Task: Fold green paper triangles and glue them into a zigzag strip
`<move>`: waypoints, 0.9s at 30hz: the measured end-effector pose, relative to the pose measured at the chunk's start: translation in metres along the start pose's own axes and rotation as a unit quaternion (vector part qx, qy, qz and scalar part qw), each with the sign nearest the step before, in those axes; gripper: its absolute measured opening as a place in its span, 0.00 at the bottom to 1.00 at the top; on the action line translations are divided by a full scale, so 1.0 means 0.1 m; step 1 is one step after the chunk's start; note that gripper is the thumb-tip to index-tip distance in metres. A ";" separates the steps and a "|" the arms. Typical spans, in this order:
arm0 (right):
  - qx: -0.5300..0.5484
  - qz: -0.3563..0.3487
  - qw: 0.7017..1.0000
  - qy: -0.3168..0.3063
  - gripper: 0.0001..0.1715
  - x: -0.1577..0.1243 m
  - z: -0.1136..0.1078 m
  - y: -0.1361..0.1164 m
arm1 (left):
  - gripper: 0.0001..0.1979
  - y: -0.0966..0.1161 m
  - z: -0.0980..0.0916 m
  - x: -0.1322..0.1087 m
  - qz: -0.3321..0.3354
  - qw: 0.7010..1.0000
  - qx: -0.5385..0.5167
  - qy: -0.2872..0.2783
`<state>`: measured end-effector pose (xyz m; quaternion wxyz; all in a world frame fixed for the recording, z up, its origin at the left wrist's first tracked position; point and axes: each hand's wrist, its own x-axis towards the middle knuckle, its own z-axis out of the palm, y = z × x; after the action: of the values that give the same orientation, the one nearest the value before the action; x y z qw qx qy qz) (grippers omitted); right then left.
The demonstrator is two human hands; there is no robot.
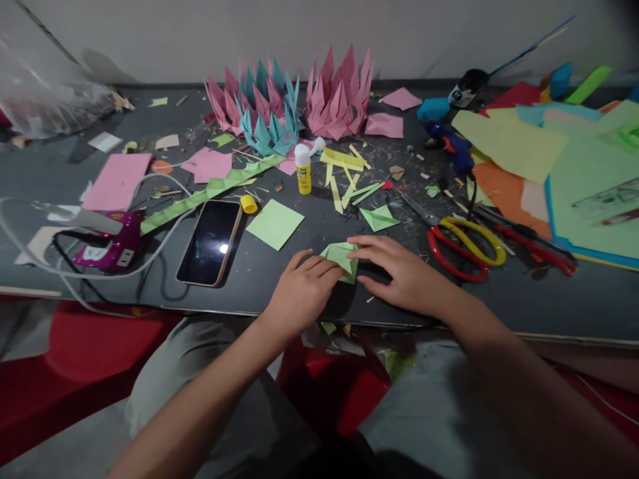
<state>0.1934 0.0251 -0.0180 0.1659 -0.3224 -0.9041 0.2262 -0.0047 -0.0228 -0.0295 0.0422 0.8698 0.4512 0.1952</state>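
A partly folded light green paper (341, 253) lies on the dark table near its front edge. My left hand (305, 285) holds it from the left, fingers bent over its lower left part and the thumb hidden. From the right, my right hand (407, 271) touches its upper right edge with the fingertips, fingers stretched out and thumb apart. A flat green square (275, 224) rests to the left, beyond my left hand. Just beyond my right hand sits a folded green piece (379, 218). An uncapped glue stick (302, 169) stands upright farther back, its yellow cap (248, 204) nearer the phone.
Left are a phone (210, 243), a purple glue-gun-like device (112, 243) with cables, and a folded green strip (214, 189). Scissors (459, 249) lie right, beside stacked coloured paper (594, 199). Spiky pink (339, 100) and blue-and-pink paper forms (269, 133) stand behind scattered scraps.
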 end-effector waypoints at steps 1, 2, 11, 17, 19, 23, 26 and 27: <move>0.006 0.000 1.000 -0.011 0.20 0.02 -0.01 0.05 | 0.09 -0.01 0.00 0.00 -0.002 1.000 -0.002 0.004; 0.011 0.001 1.000 -0.022 0.22 0.04 -0.02 0.09 | 0.09 -0.02 0.00 0.00 -0.005 1.000 -0.004 0.012; -0.046 -0.095 0.994 -0.008 0.11 -0.06 -0.02 0.16 | 0.07 0.11 0.03 -0.02 0.017 1.000 0.017 0.002; -0.003 -0.064 0.997 -0.033 0.13 -0.13 -0.04 0.22 | 0.06 0.14 0.08 0.02 -0.078 0.995 -0.064 0.001; 0.016 -0.046 0.998 -0.038 0.13 -0.13 -0.03 0.23 | 0.07 0.14 0.07 0.05 -0.109 0.989 -0.098 -0.003; 0.052 0.004 0.998 -0.029 0.11 -0.09 -0.02 0.21 | 0.05 0.15 0.06 0.08 -0.157 0.976 -0.150 -0.011; 0.077 0.053 0.996 -0.012 0.08 -0.05 -0.01 0.20 | 0.06 0.15 0.07 0.09 -0.173 0.970 -0.169 -0.009; 0.082 0.065 0.994 -0.008 0.07 -0.04 -0.01 0.20 | 0.06 0.16 0.07 0.09 -0.177 0.969 -0.173 -0.007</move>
<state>0.2070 0.0368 -0.0279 0.1697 -0.3635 -0.8610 0.3127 0.0149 -0.0238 -0.0291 0.2293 0.7568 0.5572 0.2535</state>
